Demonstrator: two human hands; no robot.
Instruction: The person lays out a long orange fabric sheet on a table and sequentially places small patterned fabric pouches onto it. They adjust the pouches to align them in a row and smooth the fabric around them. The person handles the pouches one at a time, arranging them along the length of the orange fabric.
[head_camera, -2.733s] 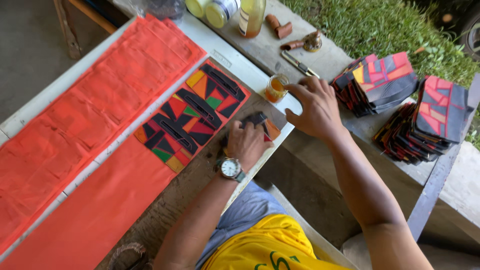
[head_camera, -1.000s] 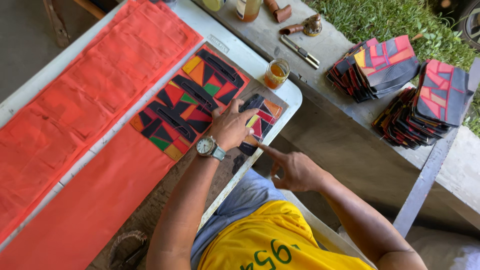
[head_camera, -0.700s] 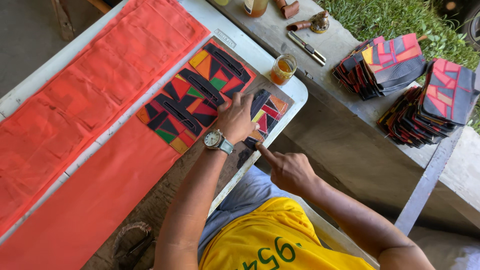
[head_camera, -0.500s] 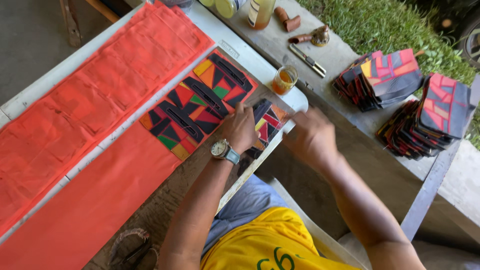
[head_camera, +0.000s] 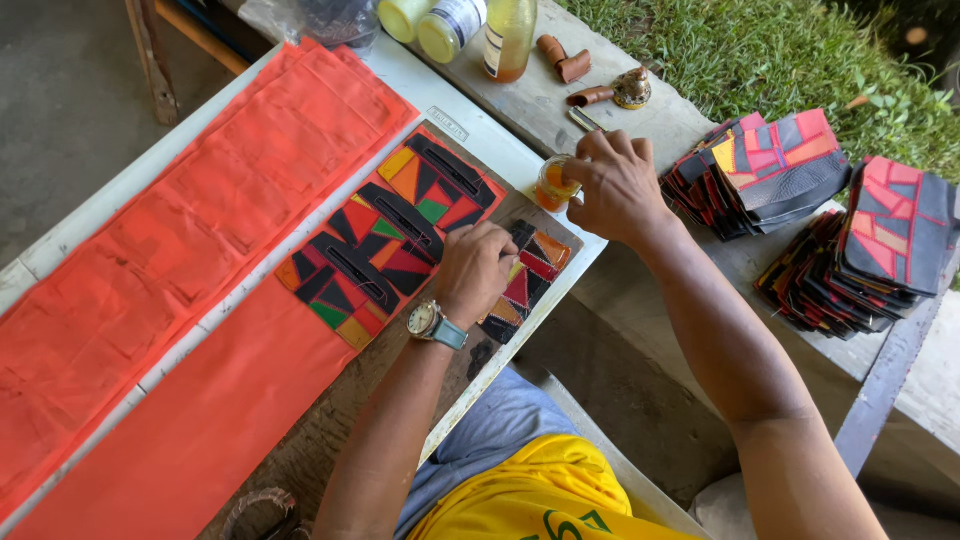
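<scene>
My left hand (head_camera: 477, 270), with a wristwatch on the wrist, presses down on a small multicoloured patchwork piece (head_camera: 530, 285) at the table's near edge. Beside it lie three larger patchwork panels (head_camera: 385, 235) with black strips, side by side. My right hand (head_camera: 615, 180) reaches over a small glass jar of amber liquid (head_camera: 553, 185) at the table's corner, fingers curled at its rim. Whether it holds anything is hidden by the fingers.
Long red fabric strips (head_camera: 180, 280) cover the white table (head_camera: 465, 135). Two stacks of finished patchwork pieces (head_camera: 770, 170) (head_camera: 880, 250) rest on the concrete ledge at right. Bottles and jars (head_camera: 470, 25), brown rolls and a small brass object (head_camera: 632, 90) stand at the back. Grass lies beyond.
My right hand has moved from near my lap, where it pointed at the small piece, up to the amber jar. My left hand stays on the small patchwork piece.
</scene>
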